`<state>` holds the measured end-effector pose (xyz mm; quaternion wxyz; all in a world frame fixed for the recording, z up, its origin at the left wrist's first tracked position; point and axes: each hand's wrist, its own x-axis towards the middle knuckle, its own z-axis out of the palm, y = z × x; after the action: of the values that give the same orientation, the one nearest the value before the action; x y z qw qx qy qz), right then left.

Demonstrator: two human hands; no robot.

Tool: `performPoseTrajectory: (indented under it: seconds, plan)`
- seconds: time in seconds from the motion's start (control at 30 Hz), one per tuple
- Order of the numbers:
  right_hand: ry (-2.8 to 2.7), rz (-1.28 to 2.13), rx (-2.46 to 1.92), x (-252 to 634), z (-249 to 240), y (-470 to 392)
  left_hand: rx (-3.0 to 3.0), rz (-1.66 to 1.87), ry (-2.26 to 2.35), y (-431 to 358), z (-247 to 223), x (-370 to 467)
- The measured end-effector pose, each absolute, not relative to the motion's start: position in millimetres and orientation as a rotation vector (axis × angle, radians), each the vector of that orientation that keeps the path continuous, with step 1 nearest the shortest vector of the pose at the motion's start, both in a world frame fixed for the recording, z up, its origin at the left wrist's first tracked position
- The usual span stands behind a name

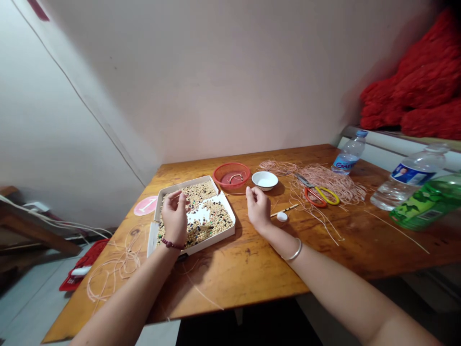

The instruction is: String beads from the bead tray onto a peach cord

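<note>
My left hand (175,216) is above the left part of a white box (209,246) of small beads (200,188), mostly tan with some dark and coloured ones. Its thumb and fingers are curled together; whatever they may pinch is too small to make out. To the right of the box, my right hand (258,207) is closed in a pinch on a thin pinkish cord (236,194), which stretches left toward the box. By the right wrist lie a beaded strand (286,210) and a small white round piece (282,217).
Behind are a red basket (216,177) holding a beaded strand and a white bowl (265,180). Scissors (319,194) rest on a heap of pink cord (333,179). Several bottles (408,178) stand at the right. Loose cord (115,264) lies left near a pink round label (144,205).
</note>
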<state>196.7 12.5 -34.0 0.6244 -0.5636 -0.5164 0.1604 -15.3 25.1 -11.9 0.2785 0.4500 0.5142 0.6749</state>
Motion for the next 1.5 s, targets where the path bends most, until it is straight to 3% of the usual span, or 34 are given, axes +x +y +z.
performPoseTrajectory:
  seconds: [0.2, 0.4, 0.53, 0.73, 1.03, 1.2, 1.33, 1.5]
  plan:
    - [-1.144, 0.36, -1.361, 200.1, -37.4, 16.0, 1.053, 1.981, 1.414, 28.7, -7.5, -19.4]
    - [-1.265, 0.414, -1.44, 197.3, -45.3, 21.0, 1.335, 1.963, 1.295, 17.7, -4.6, -11.3]
    - [-1.411, 0.425, -1.229, 189.1, -38.9, 9.1, 1.632, 1.652, 1.103, 3.8, -2.6, -3.1]
    - [-1.503, 1.017, -0.723, 180.5, -24.9, -11.8, 1.918, 1.062, 0.97, -3.9, -6.0, 1.2]
    - [-1.41, 1.792, -0.692, 177.2, -27.5, -8.4, 2.013, 1.028, 1.043, -0.2, -8.2, 0.2]
    - [-1.284, 1.884, -0.731, 180.4, -29.7, -5.0, 2.119, 1.062, 1.299, 7.2, -12.4, -5.5]
    - [-1.023, 1.955, -0.628, 186.8, -26.6, -1.9, 2.449, 0.786, 1.64, 14.9, -23.6, -14.4]
    - [-0.855, 1.872, -0.551, 189.2, -27.0, 2.9, 2.559, 0.417, 1.63, 16.8, -30.4, -16.6]
